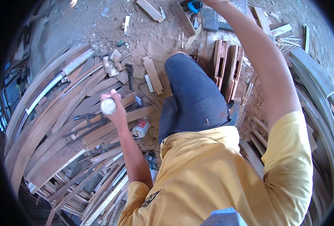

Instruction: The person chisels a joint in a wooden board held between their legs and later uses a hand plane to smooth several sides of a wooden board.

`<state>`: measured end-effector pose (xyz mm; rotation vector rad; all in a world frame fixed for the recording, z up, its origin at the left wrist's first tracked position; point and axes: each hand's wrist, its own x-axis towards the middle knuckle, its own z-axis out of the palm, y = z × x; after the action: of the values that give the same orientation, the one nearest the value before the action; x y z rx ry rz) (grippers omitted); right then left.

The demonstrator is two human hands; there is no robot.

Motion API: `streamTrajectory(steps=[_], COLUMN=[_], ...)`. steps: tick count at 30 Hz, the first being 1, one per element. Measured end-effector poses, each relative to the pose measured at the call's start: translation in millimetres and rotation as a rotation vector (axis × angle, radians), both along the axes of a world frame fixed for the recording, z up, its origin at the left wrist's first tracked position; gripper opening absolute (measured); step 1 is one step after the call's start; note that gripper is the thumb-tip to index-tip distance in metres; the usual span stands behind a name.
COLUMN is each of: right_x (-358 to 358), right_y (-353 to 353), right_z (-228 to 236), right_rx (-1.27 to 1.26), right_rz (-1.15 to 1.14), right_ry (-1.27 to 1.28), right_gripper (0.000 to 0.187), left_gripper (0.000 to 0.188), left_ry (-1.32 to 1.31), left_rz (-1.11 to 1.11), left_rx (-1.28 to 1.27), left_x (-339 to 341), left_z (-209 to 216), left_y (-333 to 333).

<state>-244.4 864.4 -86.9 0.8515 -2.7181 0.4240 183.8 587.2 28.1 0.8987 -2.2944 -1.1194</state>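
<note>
My left hand is raised over the wood pile on the left. Its fingers are wrapped round a thing with a round, rough, whitish end; the rest of that thing is hidden, so its kind cannot be told. My right arm stretches far forward, and only the base of my right hand shows at the top edge, its fingers out of the picture. Nearest to it are a blue tool, partly cut off, and a dark flat slab.
Two slotted wooden pieces stand beside my knee. Long boards and thin strips heap up on the left, with a bar clamp and a white tub among them. Curved planks lie on the right.
</note>
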Motion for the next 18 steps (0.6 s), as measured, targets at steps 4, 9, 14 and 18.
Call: streamTrajectory(steps=[4,9,14,18], right_x=[57,171,239,256], right_y=[85,200,190,176], right_z=[130,194,163,160], right_rx=[-0.734,-1.650,-1.570,-1.465], right_rz=[0.009,0.000,-0.145,-0.156], right_ry=[-0.013,-0.317,-0.364,-0.332], right_gripper=[0.027,0.007,0.003,0.007], left_gripper=[0.023,0.027,0.029,0.033], left_ry=[-0.025,-0.214,-0.248,-0.249], left_rz=[0.031,-0.029,-0.151,0.199], left_rx=[-0.082,-0.201,-0.282,-0.104], left_x=[38,77,126,191], left_z=[0,-32,-50,-66], left_y=[-17,-31,-30,-23])
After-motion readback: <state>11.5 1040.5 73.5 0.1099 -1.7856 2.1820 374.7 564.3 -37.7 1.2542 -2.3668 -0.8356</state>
